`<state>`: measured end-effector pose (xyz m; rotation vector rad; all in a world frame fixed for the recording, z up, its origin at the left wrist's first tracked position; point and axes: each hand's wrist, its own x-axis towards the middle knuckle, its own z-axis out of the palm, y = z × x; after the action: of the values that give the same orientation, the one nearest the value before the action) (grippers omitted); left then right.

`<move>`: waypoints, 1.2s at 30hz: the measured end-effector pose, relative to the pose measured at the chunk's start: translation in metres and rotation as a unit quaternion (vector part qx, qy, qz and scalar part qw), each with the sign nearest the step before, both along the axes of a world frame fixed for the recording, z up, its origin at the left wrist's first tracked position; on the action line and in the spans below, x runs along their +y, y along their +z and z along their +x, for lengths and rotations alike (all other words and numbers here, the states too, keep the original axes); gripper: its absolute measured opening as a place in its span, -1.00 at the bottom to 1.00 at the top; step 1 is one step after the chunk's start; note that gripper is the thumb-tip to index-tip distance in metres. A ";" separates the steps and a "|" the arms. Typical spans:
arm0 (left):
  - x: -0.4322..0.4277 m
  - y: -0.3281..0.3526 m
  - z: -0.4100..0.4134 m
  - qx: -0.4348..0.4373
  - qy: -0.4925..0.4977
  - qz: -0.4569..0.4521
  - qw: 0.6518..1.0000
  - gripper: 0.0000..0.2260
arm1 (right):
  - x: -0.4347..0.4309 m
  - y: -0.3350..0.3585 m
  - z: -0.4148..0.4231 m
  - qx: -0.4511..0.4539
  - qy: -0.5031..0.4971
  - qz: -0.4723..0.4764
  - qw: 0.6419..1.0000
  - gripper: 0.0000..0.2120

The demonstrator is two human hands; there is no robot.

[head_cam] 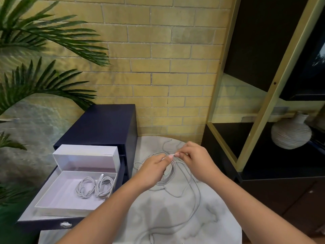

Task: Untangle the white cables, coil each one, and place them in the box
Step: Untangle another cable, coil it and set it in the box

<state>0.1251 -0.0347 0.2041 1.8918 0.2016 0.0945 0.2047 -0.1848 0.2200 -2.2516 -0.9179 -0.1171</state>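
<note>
Pinching one white cable (194, 194) end between them, the left hand (151, 169) and right hand (197, 158) were best kept close, feeding slack from the loose tangle just beneath into even loops; left of the grip, the box (54, 194) already held two coiled cables (95, 187).

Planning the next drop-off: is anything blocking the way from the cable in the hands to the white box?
Nothing visible does. The box lies open in the drawer, two coiled cables at its right end, the rest bare.

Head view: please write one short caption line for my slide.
Both hands, left hand and right hand, coil a cable on the table; two coils lie in the box.
</note>
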 end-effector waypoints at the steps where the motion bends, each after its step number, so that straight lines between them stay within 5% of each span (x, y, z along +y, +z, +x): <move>1: -0.002 0.001 0.000 -0.003 0.006 -0.023 1.000 -0.69 | 0.002 0.000 -0.002 0.040 0.000 0.024 0.999 -0.84; 6: -0.007 0.006 0.004 -0.024 0.049 -0.072 0.996 -0.67 | 0.009 -0.012 -0.018 0.214 -0.012 0.190 0.958 -0.83; 13: -0.012 0.003 0.005 -0.029 0.048 -0.140 0.989 -0.68 | 0.014 -0.022 -0.031 0.299 0.038 0.188 0.935 -0.88; 20: -0.001 -0.002 0.003 -0.094 0.057 0.133 0.985 -0.71 | 0.008 -0.016 -0.027 0.405 0.083 0.192 0.890 -0.87; 23: 0.004 -0.005 0.002 -0.098 0.020 0.149 0.984 -0.86 | 0.006 -0.012 -0.025 0.467 0.119 0.210 0.851 -0.84; 27: 0.008 -0.006 0.002 -0.131 -0.017 0.230 0.964 -0.83 | 0.005 -0.009 -0.023 0.516 0.123 0.232 0.816 -0.84; 32: 0.004 -0.011 0.005 -0.099 0.002 0.291 0.952 -0.78 | 0.010 -0.013 -0.023 0.490 0.076 0.217 0.841 -0.84; 36: 0.003 -0.012 0.007 -0.088 0.037 0.315 0.944 -0.77 | 0.012 -0.020 -0.028 0.298 0.007 0.147 0.943 -0.70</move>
<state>0.1323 -0.0321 0.1923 2.4975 0.1278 0.4201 0.1768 -0.1728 0.2004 -1.8348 -0.5417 0.3916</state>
